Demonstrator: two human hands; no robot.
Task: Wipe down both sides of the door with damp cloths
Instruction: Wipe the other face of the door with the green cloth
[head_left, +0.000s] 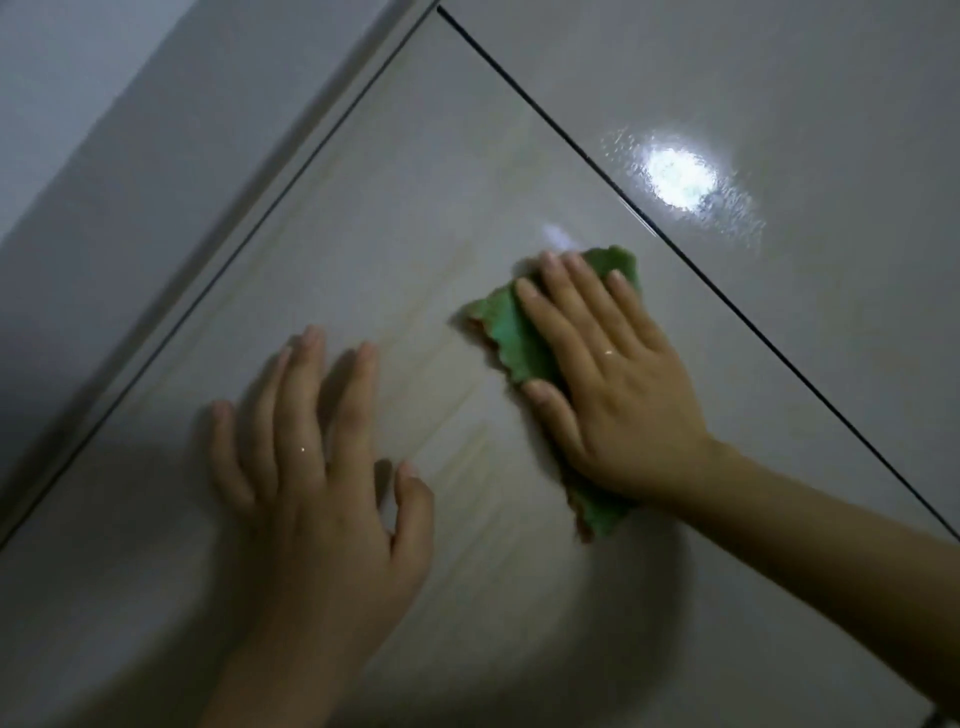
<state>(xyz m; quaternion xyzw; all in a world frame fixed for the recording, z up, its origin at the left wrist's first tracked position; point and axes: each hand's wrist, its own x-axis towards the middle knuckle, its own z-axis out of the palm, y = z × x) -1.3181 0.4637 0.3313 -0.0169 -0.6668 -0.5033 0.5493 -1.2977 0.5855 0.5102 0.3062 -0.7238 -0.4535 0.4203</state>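
Note:
A pale, wood-grained door (415, 218) fills the middle of the view, seen at a slant. My right hand (608, 374) lies flat with straight fingers on a green cloth (498, 327) and presses it against the door near its upper edge. The cloth's wavy edges stick out past the fingertips and below the wrist. My left hand (317, 467) rests flat on the bare door surface to the left of the cloth, fingers spread, holding nothing.
A dark gap runs between the door and its frame (727, 78) at the upper right, where a bright light reflection (680, 176) shines. A second frame strip (218, 171) and a grey wall (62, 104) lie at the left.

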